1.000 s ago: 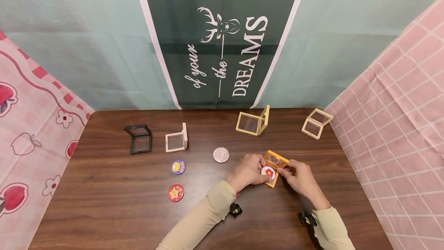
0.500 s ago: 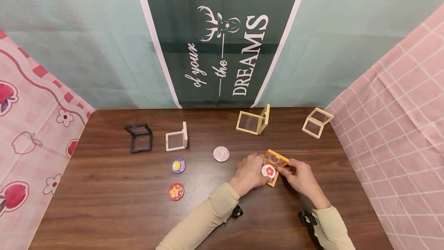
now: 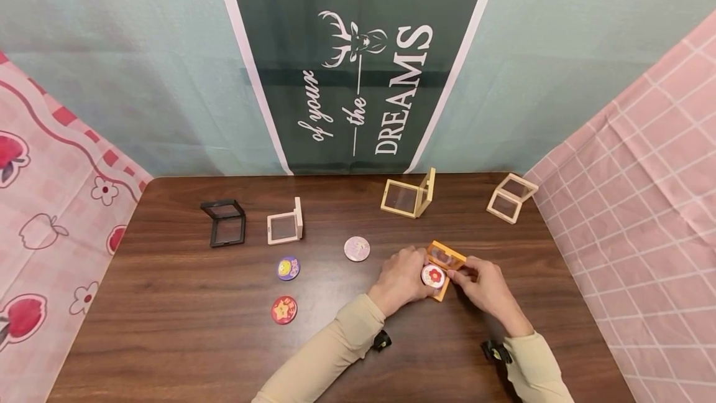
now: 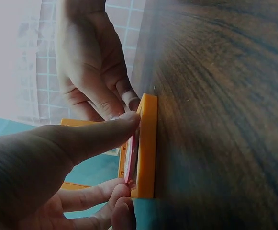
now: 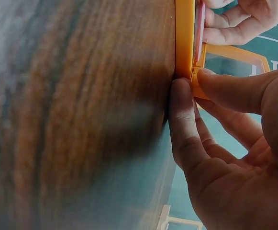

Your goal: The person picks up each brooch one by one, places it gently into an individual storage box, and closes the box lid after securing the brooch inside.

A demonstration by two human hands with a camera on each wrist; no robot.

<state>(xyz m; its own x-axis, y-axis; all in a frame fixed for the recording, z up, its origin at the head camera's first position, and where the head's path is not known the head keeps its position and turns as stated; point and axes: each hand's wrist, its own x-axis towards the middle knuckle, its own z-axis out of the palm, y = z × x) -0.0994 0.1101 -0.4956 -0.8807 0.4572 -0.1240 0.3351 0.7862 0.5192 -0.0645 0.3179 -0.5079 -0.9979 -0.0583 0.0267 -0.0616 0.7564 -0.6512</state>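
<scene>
A round badge (image 3: 433, 275) with a red flower on white lies over the lower half of an orange hinged display frame (image 3: 445, 256), whose clear-windowed lid stands raised. My left hand (image 3: 400, 277) pinches the badge by its edge, thumb on the near side and fingers opposite. In the left wrist view, the badge's pink edge (image 4: 131, 155) sits slightly tilted at the opening of the orange base (image 4: 149, 148). My right hand (image 3: 485, 286) grips the frame at its hinge corner; in the right wrist view the thumb presses the orange hinge (image 5: 196, 79).
A black frame (image 3: 227, 244), a pale pink frame (image 3: 283, 242), a yellow frame (image 3: 399, 212) and a cream frame (image 3: 502, 217) stand opened along the back. Purple (image 3: 288, 268), red (image 3: 284, 310) and pale lilac (image 3: 357, 249) badges lie left of my hands.
My left hand has shifted slightly right and away from me at the badge, its forearm now covering a red sliver that showed beside the cuff. The right hand keeps its hold on the frame.
</scene>
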